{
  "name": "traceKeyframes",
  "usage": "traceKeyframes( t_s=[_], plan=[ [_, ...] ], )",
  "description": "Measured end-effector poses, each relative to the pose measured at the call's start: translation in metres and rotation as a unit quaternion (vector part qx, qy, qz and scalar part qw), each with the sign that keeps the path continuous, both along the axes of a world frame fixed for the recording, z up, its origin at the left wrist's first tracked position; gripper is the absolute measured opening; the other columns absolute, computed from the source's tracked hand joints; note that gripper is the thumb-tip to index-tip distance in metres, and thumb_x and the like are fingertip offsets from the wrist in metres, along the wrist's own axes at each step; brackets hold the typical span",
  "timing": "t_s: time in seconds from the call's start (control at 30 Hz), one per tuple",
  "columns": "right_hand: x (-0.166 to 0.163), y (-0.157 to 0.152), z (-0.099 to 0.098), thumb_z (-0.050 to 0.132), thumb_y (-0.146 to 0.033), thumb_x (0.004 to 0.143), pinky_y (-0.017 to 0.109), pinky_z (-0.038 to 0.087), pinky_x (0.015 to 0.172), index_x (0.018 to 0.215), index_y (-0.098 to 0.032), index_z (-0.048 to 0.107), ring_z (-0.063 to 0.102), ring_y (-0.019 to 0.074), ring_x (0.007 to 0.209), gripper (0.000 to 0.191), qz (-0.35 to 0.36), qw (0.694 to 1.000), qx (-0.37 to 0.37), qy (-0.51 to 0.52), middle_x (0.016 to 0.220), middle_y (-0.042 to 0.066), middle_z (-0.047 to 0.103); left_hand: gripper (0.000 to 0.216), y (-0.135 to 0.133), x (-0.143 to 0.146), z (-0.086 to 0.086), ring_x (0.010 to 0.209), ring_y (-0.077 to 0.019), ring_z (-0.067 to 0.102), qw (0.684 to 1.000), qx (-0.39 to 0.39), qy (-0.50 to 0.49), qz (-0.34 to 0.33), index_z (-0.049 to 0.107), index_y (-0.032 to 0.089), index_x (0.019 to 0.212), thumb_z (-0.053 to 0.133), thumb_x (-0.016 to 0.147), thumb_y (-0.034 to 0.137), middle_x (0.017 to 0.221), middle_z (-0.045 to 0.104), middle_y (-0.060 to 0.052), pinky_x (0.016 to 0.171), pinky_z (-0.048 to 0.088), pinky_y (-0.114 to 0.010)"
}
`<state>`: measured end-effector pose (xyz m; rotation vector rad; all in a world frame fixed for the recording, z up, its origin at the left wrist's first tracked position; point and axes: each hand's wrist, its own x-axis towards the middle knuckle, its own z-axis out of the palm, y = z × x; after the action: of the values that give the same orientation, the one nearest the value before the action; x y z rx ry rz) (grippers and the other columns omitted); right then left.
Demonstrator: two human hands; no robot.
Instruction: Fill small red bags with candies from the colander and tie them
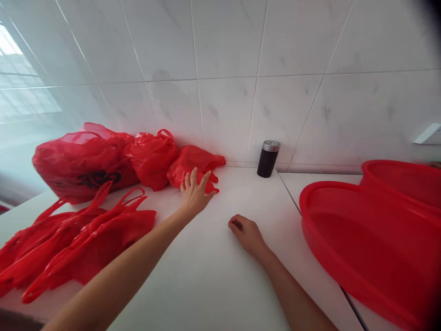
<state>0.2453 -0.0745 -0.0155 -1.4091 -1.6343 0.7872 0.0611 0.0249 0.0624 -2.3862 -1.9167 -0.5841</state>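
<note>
My left hand [195, 192] is spread over the front of a small red plastic bag [193, 158] by the wall. Its fingers are apart, and I cannot tell whether they touch the bag. My right hand [247, 234] rests low over the white table [206, 276], fingers curled in with a small gap showing and nothing visible in them. Left of the small bag stand a knotted, filled red bag [153, 158] and a bigger full red bag [86, 161] with a dark print. What the bags contain is hidden.
Flattened red plastic bags [86, 239] lie at the front left. A black tumbler [268, 160] with a silver lid stands near the tiled wall [227, 105]. Red plastic baskets [330, 243] fill the right side. A dark seam [292, 200] separates two table tops.
</note>
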Motion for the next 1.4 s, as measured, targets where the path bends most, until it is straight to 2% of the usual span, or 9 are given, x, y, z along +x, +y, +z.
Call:
traceKeyframes(
  t_s=[0.07, 0.17, 0.37, 0.57, 0.73, 0.9, 1.03, 1.17, 1.4],
  plan=[
    [0.0, 0.001, -0.001, 0.048, -0.03, 0.084, 0.027, 0.044, 0.065, 0.079, -0.023, 0.061, 0.057, 0.0146, 0.069, 0.016, 0.002, 1.0, 0.006, -0.006, 0.076, -0.001, 0.064, 0.075, 0.025, 0.003, 0.002, 0.143, -0.0433, -0.003, 0.996, 0.035, -0.023, 0.075, 0.02, 0.032, 0.149, 0.049, 0.084, 0.057, 0.159, -0.004, -0.01, 0.107, 0.012, -0.064],
    [0.001, 0.002, -0.002, 0.048, -0.03, 0.085, 0.026, 0.044, 0.063, 0.079, -0.024, 0.061, 0.057, 0.0143, 0.068, 0.016, 0.011, 1.0, 0.006, -0.003, 0.074, -0.001, 0.063, 0.068, 0.05, -0.006, 0.002, 0.139, -0.0477, 0.015, 0.991, -0.01, -0.029, 0.131, 0.038, 0.026, 0.142, 0.05, 0.081, 0.056, 0.158, 0.009, -0.015, 0.102, 0.024, -0.065],
    [0.01, 0.014, -0.005, 0.045, -0.037, 0.088, 0.029, 0.045, 0.069, 0.086, -0.022, 0.06, 0.058, 0.0165, 0.075, 0.021, -0.103, 0.991, 0.075, 0.033, 0.084, 0.002, 0.065, 0.04, 0.032, -0.026, 0.017, 0.105, -0.032, 0.057, 0.995, -0.101, -0.001, 0.015, 0.063, 0.023, 0.112, 0.057, 0.078, 0.043, 0.124, 0.058, -0.012, 0.083, 0.046, -0.041],
    [0.023, 0.024, -0.008, 0.042, -0.045, 0.09, 0.035, 0.047, 0.082, 0.104, -0.022, 0.062, 0.056, 0.0226, 0.101, 0.033, -0.201, 0.976, 0.079, 0.042, 0.113, 0.008, 0.062, 0.062, 0.011, -0.026, 0.057, 0.124, -0.0396, 0.042, 0.999, -0.041, -0.01, -0.002, 0.049, 0.038, 0.131, 0.046, 0.078, 0.068, 0.144, 0.04, -0.007, 0.094, 0.038, -0.055],
    [0.015, 0.031, -0.011, 0.05, -0.043, 0.088, 0.043, 0.041, 0.096, 0.139, -0.031, 0.042, 0.047, 0.0259, 0.118, 0.054, -0.16, 0.982, 0.087, -0.055, 0.136, 0.006, 0.049, 0.081, 0.017, -0.01, 0.023, 0.141, -0.0456, 0.012, 0.996, -0.07, 0.016, -0.048, 0.039, 0.044, 0.14, 0.06, 0.066, 0.071, 0.16, 0.009, -0.003, 0.103, 0.025, -0.063],
    [0.007, 0.058, -0.009, 0.062, -0.028, 0.08, 0.048, 0.035, 0.098, 0.12, -0.03, 0.063, 0.044, 0.0326, 0.121, 0.041, -0.12, 0.982, 0.059, -0.132, 0.138, 0.008, 0.049, 0.082, 0.017, 0.005, -0.007, 0.141, -0.0432, 0.016, 0.996, -0.057, 0.016, -0.073, 0.032, 0.046, 0.143, 0.057, 0.069, 0.07, 0.16, 0.013, -0.002, 0.102, 0.029, -0.062],
    [-0.003, 0.076, 0.01, 0.06, -0.024, 0.08, 0.041, 0.043, 0.09, 0.097, -0.022, 0.072, 0.057, 0.0268, 0.105, 0.021, -0.103, 0.991, 0.051, -0.073, 0.108, 0.008, 0.068, 0.079, 0.021, 0.003, -0.011, 0.139, -0.0401, 0.022, 0.997, -0.023, 0.054, -0.057, 0.032, 0.04, 0.145, 0.051, 0.074, 0.068, 0.158, 0.019, -0.003, 0.102, 0.032, -0.06],
    [-0.006, 0.053, 0.043, 0.051, -0.023, 0.085, 0.028, 0.049, 0.083, 0.089, -0.022, 0.069, 0.064, 0.0159, 0.09, 0.019, -0.07, 0.994, 0.083, 0.009, 0.095, 0.001, 0.071, 0.081, 0.038, -0.014, -0.018, 0.136, -0.042, 0.027, 0.995, -0.025, 0.091, -0.023, 0.034, 0.03, 0.146, 0.056, 0.074, 0.061, 0.157, 0.023, -0.011, 0.095, 0.038, -0.059],
    [0.078, -0.025, 0.09, 0.063, -0.035, 0.081, 0.035, 0.051, 0.084, 0.09, -0.022, 0.066, 0.063, 0.0189, 0.089, 0.016, -0.139, 0.936, 0.142, 0.291, 0.094, 0.004, 0.068, 0.064, 0.079, -0.04, -0.024, 0.13, -0.0461, 0.033, 0.995, -0.008, 0.092, 0.035, 0.044, 0.025, 0.14, 0.059, 0.078, 0.032, 0.154, 0.028, -0.017, 0.091, 0.039, -0.064]
  ],
)
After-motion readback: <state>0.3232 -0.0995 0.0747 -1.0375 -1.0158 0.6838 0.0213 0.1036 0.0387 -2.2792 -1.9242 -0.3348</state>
